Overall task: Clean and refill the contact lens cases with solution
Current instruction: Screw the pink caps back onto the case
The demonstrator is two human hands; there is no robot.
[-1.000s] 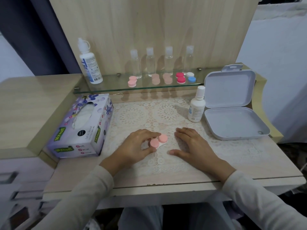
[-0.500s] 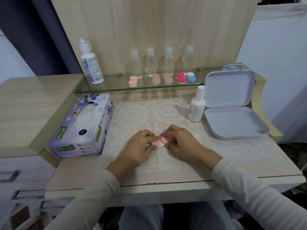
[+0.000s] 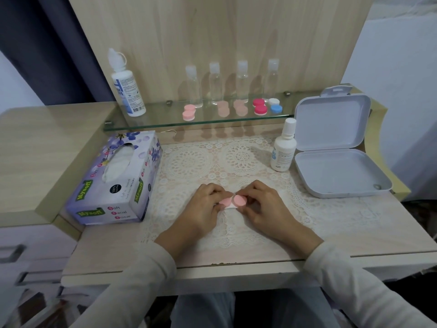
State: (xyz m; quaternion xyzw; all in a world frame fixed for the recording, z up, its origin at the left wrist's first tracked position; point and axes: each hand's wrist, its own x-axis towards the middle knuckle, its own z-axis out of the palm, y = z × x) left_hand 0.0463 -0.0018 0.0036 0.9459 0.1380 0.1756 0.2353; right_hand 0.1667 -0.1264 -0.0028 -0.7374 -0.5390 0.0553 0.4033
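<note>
Lens case (image 3: 225, 202) held by left hand (image 3: 203, 208); right hand (image 3: 261, 207) now pinching cap (image 3: 239, 200).

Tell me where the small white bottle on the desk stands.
In the head view, the small white bottle stands upright at the right of the lace mat, just left of the open box, beyond the right hand.

A lace mat (image 3: 194, 162) covers the middle of the desk (image 3: 354, 233). Just left of it lies a flowered tissue box (image 3: 113, 178). At the right sits a white hinged box (image 3: 335, 171), lid open. A glass shelf (image 3: 165, 121) runs along the far panel. A dark curtain (image 3: 59, 43) hangs far left.
</note>
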